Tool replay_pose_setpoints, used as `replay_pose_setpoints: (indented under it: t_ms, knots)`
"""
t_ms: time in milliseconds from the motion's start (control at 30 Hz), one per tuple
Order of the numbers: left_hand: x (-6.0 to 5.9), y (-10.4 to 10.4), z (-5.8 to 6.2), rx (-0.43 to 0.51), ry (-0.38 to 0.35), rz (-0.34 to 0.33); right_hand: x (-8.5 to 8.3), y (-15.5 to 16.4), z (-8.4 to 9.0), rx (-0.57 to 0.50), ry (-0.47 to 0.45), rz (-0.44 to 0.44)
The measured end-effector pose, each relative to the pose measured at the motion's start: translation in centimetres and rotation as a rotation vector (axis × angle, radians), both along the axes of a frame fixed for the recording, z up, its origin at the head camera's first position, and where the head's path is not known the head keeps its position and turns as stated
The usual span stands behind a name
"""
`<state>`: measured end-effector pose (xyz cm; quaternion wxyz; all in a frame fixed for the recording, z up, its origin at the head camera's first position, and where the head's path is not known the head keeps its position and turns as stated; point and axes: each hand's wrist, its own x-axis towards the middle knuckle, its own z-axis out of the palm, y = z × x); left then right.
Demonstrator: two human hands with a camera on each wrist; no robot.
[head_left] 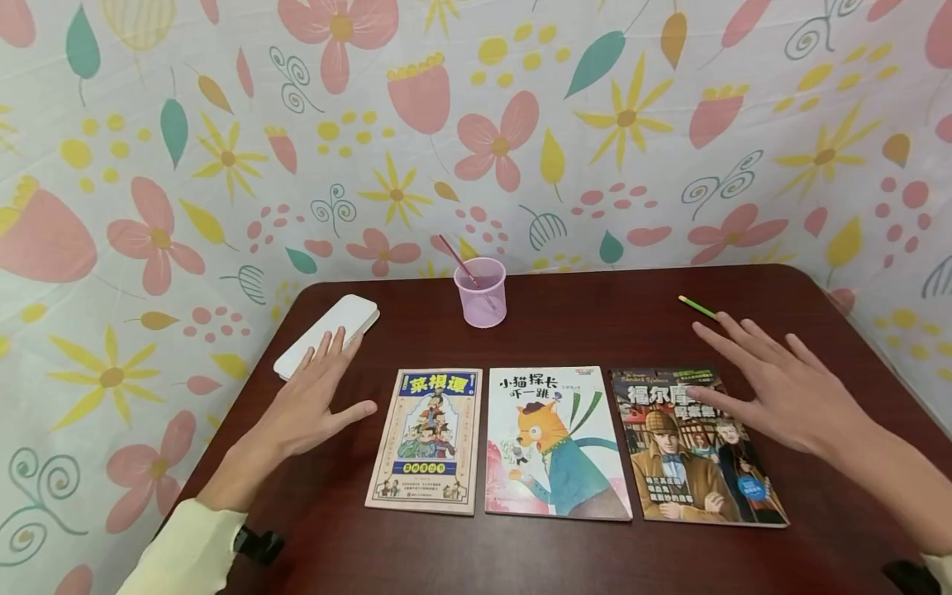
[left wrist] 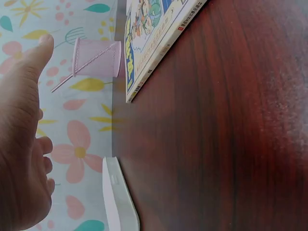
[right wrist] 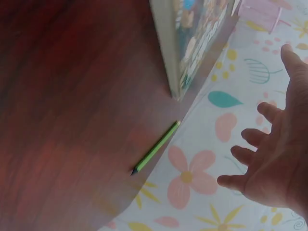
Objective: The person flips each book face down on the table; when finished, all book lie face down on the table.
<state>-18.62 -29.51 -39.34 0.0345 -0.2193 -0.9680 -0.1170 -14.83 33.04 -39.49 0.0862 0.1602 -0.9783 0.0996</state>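
A dark reddish-brown wooden table [head_left: 565,330] stands against a white cloth backdrop [head_left: 521,124] printed with pink flowers, yellow blossoms and green leaves. Three paperback books lie flat in a row near the front edge: at the left a cream-covered book with cartoon figures and green title characters [head_left: 426,440], in the middle a white-covered book showing an orange cat in a teal coat [head_left: 552,442], and at the right a dark-covered book with a detective in a deerstalker cap [head_left: 695,450]. The left hand [head_left: 316,401] is spread with straight fingers just left of the cream book, its fingertips close to a white rounded oblong case [head_left: 327,335] that lies at the table's left rear edge; whether the fingers touch the case cannot be told. The right hand [head_left: 781,384] is also spread wide, fingers straight, over the upper right corner of the detective book, its thumb above the cover; it holds nothing. The two hands are well apart, with the books between them. Behind the right hand's fingertips a thin green pencil [head_left: 697,307] lies near the far edge. A translucent pink plastic cup [head_left: 480,291] with a pink stick [head_left: 464,268] leaning in it stands behind the middle book.
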Motion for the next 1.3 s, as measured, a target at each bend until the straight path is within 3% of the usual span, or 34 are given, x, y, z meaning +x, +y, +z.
replay_pose_setpoints:
  t_ms: [233, 400, 667, 1000, 1100, 1300]
  knots:
    - [0.9, -0.2, -0.4, 0.142, -0.127, 0.032, -2.3, -2.4, 0.3, -0.139, -0.053, 0.096]
    - [1.9, -0.5, -1.2, 0.233, -0.21, 0.061, -3.4, -4.6, 0.2, -0.234, -0.171, 0.134]
    - [3.1, -0.6, -2.9, 0.361, -0.282, -0.002, -4.9, -7.9, -0.5, -0.375, -0.293, 0.242]
    - [3.9, -0.3, -4.2, 0.369, -0.332, -0.04, -7.2, -13.6, -2.5, -0.406, -0.379, 0.41]
    - [4.0, -0.1, -4.6, 0.364, -0.356, -0.051, -7.7, -15.5, -2.9, -0.4, -0.443, 0.423]
    - [4.3, 0.6, -5.3, 0.336, -0.385, -0.08, -8.2, -19.2, -3.4, -0.368, -0.474, 0.446]
